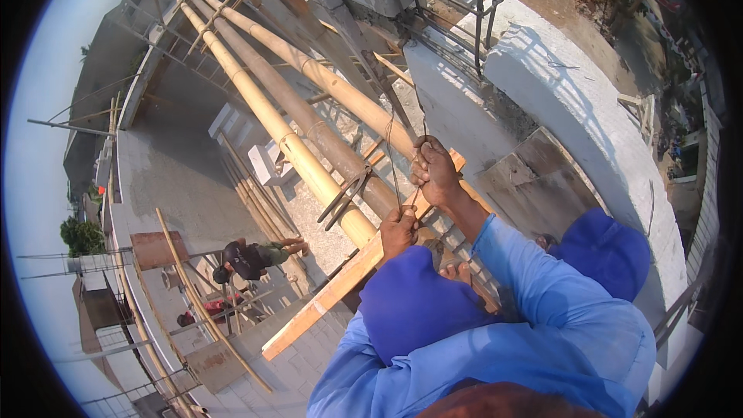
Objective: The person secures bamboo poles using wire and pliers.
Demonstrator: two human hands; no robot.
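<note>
My right hand (435, 172) is closed, raised just above and to the right of my left hand (398, 231), which is closed too. Both grip thin dark binding wire (392, 156); a long loop of it rises above my left hand. Beneath the hands run three long bamboo poles (288, 142), side by side and leading away to the far left. A pair of pincers (347, 197) lies across the poles, left of my hands. Under my left hand a wooden beam (321, 311) crosses at a slant.
White block walls (569, 81) with upright steel bars (486, 19) stand to the right. Far below on the left are a person (259, 259) and another in red (205, 312), near scaffold poles (205, 302). My bare foot (457, 272) rests near the poles' near ends.
</note>
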